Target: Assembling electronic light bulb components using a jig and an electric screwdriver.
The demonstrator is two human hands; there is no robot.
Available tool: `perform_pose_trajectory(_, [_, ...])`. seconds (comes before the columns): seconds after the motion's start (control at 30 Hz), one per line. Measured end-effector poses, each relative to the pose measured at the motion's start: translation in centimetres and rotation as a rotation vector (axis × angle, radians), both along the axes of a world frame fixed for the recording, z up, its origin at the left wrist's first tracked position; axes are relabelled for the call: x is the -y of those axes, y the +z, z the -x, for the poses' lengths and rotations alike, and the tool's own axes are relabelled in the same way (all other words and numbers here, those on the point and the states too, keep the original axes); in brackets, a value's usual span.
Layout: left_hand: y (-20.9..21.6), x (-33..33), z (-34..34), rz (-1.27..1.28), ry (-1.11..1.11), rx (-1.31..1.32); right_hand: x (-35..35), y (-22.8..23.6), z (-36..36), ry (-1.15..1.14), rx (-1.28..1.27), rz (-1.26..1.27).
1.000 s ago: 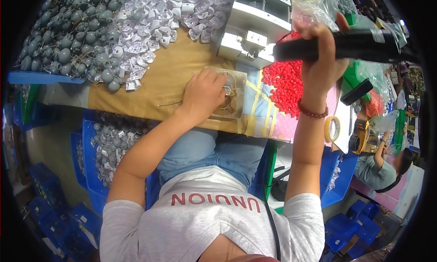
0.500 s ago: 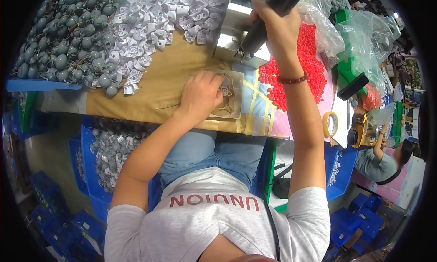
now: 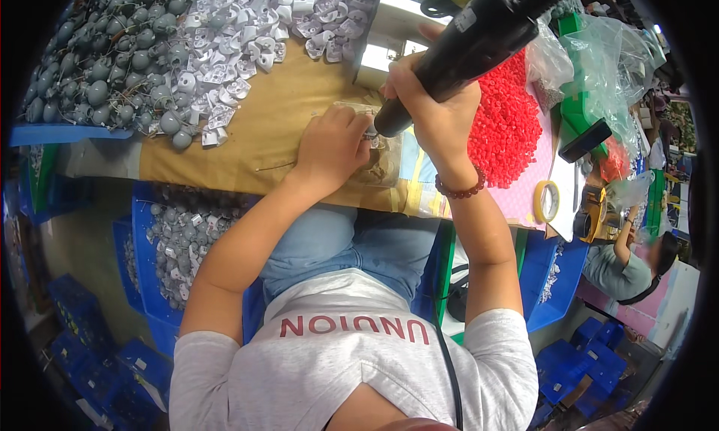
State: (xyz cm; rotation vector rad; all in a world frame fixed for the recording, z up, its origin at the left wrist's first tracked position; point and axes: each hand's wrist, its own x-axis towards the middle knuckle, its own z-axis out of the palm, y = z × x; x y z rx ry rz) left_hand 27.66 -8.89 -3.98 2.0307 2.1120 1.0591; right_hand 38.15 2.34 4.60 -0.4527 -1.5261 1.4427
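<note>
The right hand (image 3: 443, 109) is wrapped around a black cylindrical hand tool (image 3: 460, 45), with the bulk of the tool rising above the fist. Its long axis slants: the blunt lower end points down and left toward the left hand's fingertips, and the thicker end runs up and right, away from the person. The left hand (image 3: 333, 146) lies to the left of the tool's lower end, fingers bent and close together on a clear, flat, squarish plate (image 3: 383, 169). A small grey-white piece (image 3: 371, 134) shows at those fingertips; whether they pinch it, or the tool touches it, I cannot tell.

Beyond the left hand, loose white plastic shells (image 3: 247, 38) are heaped on the brown-covered desk (image 3: 247, 146). Farther left, round grey parts with thin wires (image 3: 97, 75) pile up behind a blue plastic edge (image 3: 71, 134). Beyond both hands stands a white metal box (image 3: 372, 65). Right of the right hand spread small red plastic pieces (image 3: 509, 131), then a yellow tape roll (image 3: 547, 201) and a green bin (image 3: 575, 113) with clear plastic bags against it.

Below the left hand, under the desk, a blue plastic bin (image 3: 166, 332) holds grey and white parts; below and right of the right hand, another blue bin (image 3: 563, 289) contains small white bits.
</note>
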Motion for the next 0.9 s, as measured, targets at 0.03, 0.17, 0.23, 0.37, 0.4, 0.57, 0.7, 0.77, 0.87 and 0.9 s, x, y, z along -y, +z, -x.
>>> perform_pose_trajectory(0.03, [0.0,0.0,0.0,-0.007,0.001,-0.003,0.1,0.0,-0.1,0.006,-0.012,0.01])
perform_pose_trajectory(0.17, [0.0,0.0,0.0,0.021,0.002,-0.013,0.3,0.1,-0.1,0.015,-0.004,-0.017])
perform_pose_trajectory(0.23, [-0.1,0.0,0.0,0.013,0.003,-0.004,0.5,0.2,-0.2,0.012,0.004,-0.039])
perform_pose_trajectory(0.37, [-0.2,0.0,0.0,0.005,0.003,-0.004,0.6,0.2,-0.2,0.02,0.015,-0.028])
perform_pose_trajectory(0.4, [-0.3,0.0,0.0,0.006,0.001,-0.002,0.6,0.2,-0.2,0.023,0.016,-0.024])
perform_pose_trajectory(0.57, [-0.6,-0.2,0.5,-0.01,-0.043,0.043,0.6,-0.4,-1.0,0.076,0.179,-0.14])
perform_pose_trajectory(0.7, [-0.3,-0.2,0.9,-0.011,-0.075,0.099,0.9,-1.8,-1.2,0.116,0.225,-0.189])
perform_pose_trajectory(0.77, [-0.3,-0.1,1.0,0.01,-0.085,0.134,1.2,-1.9,-1.3,0.137,0.21,-0.153])
perform_pose_trajectory(0.87, [0.0,-0.1,0.9,0.009,-0.083,0.14,1.3,-2.2,-1.5,0.148,0.187,-0.165])
perform_pose_trajectory(0.9, [-0.1,-0.1,0.9,0.014,-0.086,0.146,1.2,-2.2,-1.7,0.158,0.197,-0.179])
